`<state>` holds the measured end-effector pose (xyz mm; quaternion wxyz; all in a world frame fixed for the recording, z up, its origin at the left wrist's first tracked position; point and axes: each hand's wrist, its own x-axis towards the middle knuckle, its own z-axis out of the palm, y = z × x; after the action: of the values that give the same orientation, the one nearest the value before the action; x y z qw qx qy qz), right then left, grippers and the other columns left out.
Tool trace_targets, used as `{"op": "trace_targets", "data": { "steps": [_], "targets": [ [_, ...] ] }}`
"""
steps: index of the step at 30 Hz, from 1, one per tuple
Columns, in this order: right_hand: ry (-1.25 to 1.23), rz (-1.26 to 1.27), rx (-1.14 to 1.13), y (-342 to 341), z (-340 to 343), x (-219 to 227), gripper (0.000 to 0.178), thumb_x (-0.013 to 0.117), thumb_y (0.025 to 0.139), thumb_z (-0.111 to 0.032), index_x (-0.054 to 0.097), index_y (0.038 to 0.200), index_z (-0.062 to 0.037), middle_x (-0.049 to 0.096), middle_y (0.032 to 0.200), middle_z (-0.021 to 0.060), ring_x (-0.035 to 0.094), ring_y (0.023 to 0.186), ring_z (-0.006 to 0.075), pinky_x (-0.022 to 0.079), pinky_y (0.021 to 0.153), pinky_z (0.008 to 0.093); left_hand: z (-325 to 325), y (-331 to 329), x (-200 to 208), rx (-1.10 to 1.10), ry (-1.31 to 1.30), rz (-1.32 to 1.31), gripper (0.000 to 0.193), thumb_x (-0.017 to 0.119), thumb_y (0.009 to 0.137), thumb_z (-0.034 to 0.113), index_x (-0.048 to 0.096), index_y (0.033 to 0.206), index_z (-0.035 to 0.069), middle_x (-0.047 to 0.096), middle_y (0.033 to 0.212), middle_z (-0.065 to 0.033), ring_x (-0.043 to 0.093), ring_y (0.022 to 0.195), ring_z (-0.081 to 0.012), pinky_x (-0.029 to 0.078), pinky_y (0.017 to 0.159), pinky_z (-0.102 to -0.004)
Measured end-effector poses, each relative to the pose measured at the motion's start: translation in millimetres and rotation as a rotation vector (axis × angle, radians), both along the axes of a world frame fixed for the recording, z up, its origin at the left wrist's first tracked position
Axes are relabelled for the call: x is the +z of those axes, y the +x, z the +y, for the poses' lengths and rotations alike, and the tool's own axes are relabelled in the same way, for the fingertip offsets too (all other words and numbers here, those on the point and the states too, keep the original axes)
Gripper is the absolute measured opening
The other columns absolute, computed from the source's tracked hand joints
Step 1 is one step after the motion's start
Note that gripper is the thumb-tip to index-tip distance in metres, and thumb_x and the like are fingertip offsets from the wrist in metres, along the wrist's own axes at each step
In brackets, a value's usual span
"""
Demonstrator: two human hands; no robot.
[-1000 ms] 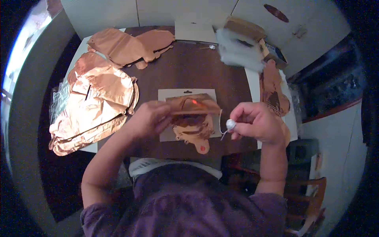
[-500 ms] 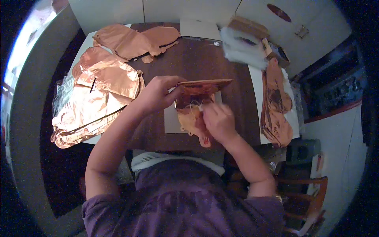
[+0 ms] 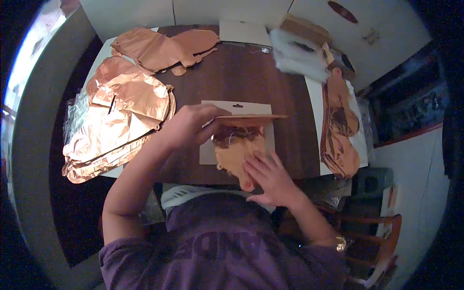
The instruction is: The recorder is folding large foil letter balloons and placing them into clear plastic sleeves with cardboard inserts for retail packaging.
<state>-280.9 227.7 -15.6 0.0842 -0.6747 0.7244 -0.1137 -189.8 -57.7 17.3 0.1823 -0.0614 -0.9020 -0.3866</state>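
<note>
The folded copper foil piece (image 3: 234, 157) lies over a white card (image 3: 208, 155) on the table (image 3: 193, 82). The left hand (image 3: 195, 123) pinches the left end of its raised flap (image 3: 258, 121); the right hand (image 3: 273, 180) has fingers spread over the lower right edge, gripping nothing. If the left fingers slacken, the flap could drop and trap the thin white thread in the fold; a dragging right hand might crease the foil. Its long axis runs front to back, the rounded tab (image 3: 247, 185) pointing toward the person, slightly rightward.
</note>
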Motion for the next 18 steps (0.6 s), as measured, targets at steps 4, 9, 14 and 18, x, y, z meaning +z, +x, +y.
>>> {"op": "trace_targets", "data": {
  "steps": [4, 9, 14, 18],
  "targets": [
    [-0.354, 0.081, 0.053, 10.6, 7.1, -24.2, 0.044, 0.075, 0.068, -0.02, 0.066, 0.108, -0.0049, 0.062, 0.12, 0.0096, 0.056, 0.115, 0.0284, 0.037, 0.104, 0.0508, 8.9, 11.0, 3.9, -0.023, -0.009, 0.009, 0.022, 0.062, 0.087, 0.01, 0.063, 0.108, 0.002, 0.067, 0.094, -0.0165, 0.067, 0.084, -0.0341, 0.054, 0.074, -0.0392],
    [-0.446, -0.146, -0.11, 5.8, -11.7, 0.2, 0.026, 0.07, 0.071, -0.009, 0.069, 0.096, -0.0062, 0.068, 0.099, 0.0069, 0.063, 0.097, 0.0265, 0.046, 0.091, 0.0439, 12.3, 14.3, 6.9, -0.063, 0.01, 0.048, 0.024, 0.064, 0.086, 0.009, 0.063, 0.109, 0.002, 0.067, 0.097, -0.0157, 0.067, 0.085, -0.0343, 0.054, 0.075, -0.0394],
    [-0.233, 0.071, -0.682, -14.2, -60.6, -13.6, 0.031, 0.072, 0.077, -0.029, 0.068, 0.102, -0.0122, 0.067, 0.087, 0.0102, 0.063, 0.088, 0.0297, 0.047, 0.078, 0.0414, 16.1, 10.0, 6.6, -0.074, 0.045, 0.028, 0.024, 0.063, 0.086, 0.007, 0.062, 0.109, 0.001, 0.066, 0.102, -0.0167, 0.065, 0.092, -0.0353, 0.053, 0.079, -0.0406],
    [-0.035, -0.015, -0.888, -8.3, -66.9, -2.5, 0.039, 0.07, 0.079, -0.038, 0.065, 0.106, -0.0102, 0.067, 0.097, 0.0095, 0.062, 0.095, 0.0301, 0.047, 0.078, 0.0443, 16.6, 13.0, 1.4, -0.169, -0.018, 0.092, 0.025, 0.061, 0.084, 0.004, 0.06, 0.109, 0.0, 0.065, 0.105, -0.0172, 0.065, 0.093, -0.0369, 0.053, 0.081, -0.041]
  ]
}}
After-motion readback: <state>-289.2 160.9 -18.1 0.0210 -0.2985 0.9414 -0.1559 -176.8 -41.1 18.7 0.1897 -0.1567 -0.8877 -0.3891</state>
